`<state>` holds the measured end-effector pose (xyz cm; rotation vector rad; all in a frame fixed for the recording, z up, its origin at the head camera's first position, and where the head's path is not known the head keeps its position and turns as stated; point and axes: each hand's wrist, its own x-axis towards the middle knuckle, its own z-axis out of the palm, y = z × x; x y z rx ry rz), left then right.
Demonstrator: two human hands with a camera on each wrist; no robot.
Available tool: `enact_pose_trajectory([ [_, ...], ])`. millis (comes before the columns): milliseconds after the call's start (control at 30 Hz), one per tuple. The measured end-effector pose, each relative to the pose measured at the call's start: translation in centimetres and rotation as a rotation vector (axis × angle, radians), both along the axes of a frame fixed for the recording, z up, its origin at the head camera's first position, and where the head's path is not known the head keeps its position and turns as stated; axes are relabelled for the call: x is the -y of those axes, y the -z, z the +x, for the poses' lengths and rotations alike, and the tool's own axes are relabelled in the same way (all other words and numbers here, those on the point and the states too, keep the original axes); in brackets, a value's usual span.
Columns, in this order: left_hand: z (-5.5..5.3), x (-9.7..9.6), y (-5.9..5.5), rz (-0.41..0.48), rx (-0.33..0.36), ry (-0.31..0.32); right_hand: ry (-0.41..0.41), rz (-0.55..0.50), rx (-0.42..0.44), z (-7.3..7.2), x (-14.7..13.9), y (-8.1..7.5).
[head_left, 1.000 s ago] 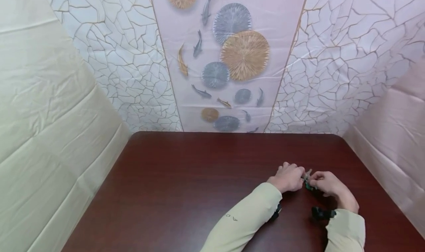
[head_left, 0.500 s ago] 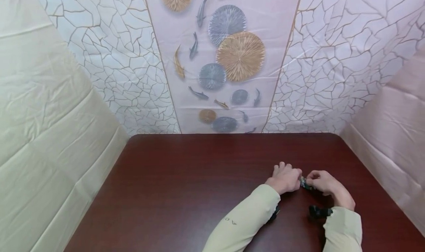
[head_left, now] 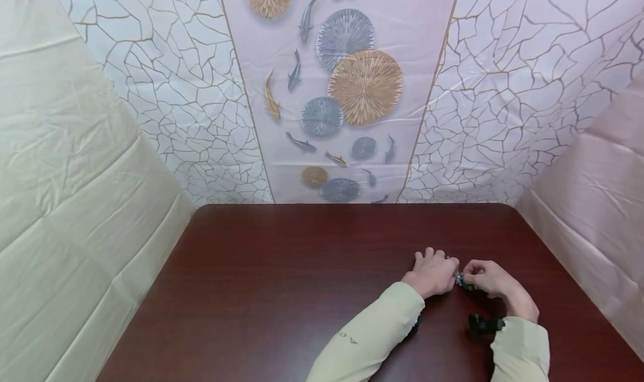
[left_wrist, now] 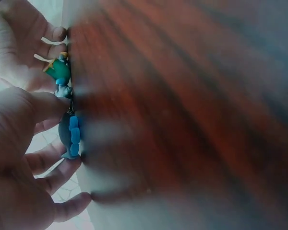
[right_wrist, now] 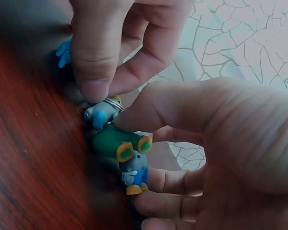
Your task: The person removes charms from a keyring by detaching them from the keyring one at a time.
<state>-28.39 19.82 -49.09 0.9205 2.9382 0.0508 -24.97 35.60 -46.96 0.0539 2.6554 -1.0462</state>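
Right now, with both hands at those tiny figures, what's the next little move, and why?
Perhaps the right hand should gently ease the green figure away from the grey figure between the thumbs, with the left hand steadying that one. In the right wrist view, the two figures crowd together and both thumbs sit close, leaving little room.
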Motion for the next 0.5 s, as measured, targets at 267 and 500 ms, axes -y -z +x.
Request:
enact_pose_trajectory([
  [267, 0.29, -0.41, -0.22, -0.035, 0.008, 0.007, -0.022, -0.037, -0.043, 0.42, -0.35, 0.23],
  [500, 0.19, -0.03, -0.63, 0.004, 0.007, 0.034, -0.027, -0.051, -0.049, 0.39, -0.49, 0.21],
])
